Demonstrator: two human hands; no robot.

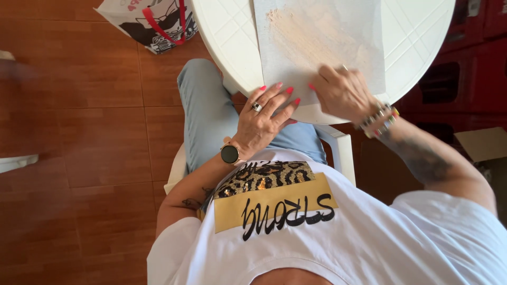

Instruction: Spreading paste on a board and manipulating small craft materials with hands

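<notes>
Canvas under splayed left hand, curled right hand.

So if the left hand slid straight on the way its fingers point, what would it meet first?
Probably the sheet: the left hand rests on the table rim, fingers aimed up-right toward the sheet's near edge, beside the right hand.

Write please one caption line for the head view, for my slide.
Seated person's left hand steadies a white round table edge while the right hand rubs a canvas sheet smeared with beige paint.

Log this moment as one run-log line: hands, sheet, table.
left hand: flat on table edge | right hand: pressing on grey sheet | sheet: beige smear | bag: on floor
</notes>
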